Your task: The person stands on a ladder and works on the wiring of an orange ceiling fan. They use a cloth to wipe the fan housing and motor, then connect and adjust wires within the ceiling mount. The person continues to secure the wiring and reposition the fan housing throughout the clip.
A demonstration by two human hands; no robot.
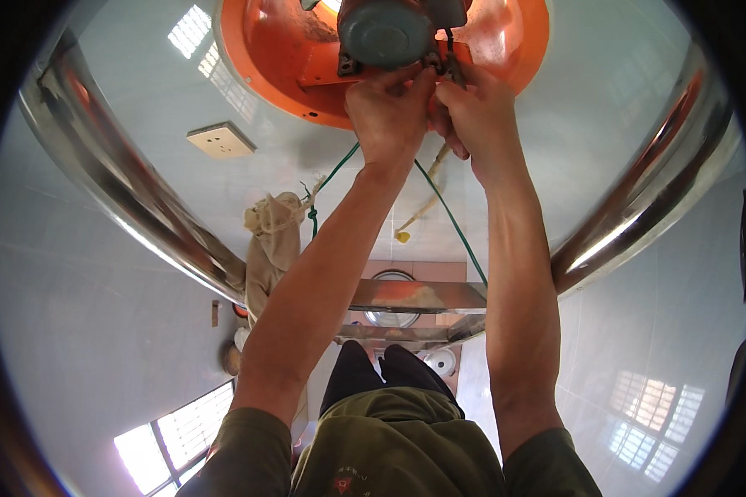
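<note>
A grey rounded motor (385,37) sits within an orange round fan housing (261,62) at the top of the view. Its dark feet rest on an orange crosspiece (323,73). My left hand (387,120) is closed, thumb and fingers pinched together just under the motor's base; what they grip is hidden. Close beside it, my right hand (482,116) is closed around a slim dark piece (454,68) by the motor's right foot. Whether that piece is a tool or a cable end cannot be made out. Both arms reach upward.
Shiny metal tubes (133,190) curve along both sides. A green cord (454,211) hangs behind my arms, near a tied beige cloth bundle (273,240). A wall socket (221,140) is left of the housing. Below lie a metal crossbar (419,296) and a window (178,435).
</note>
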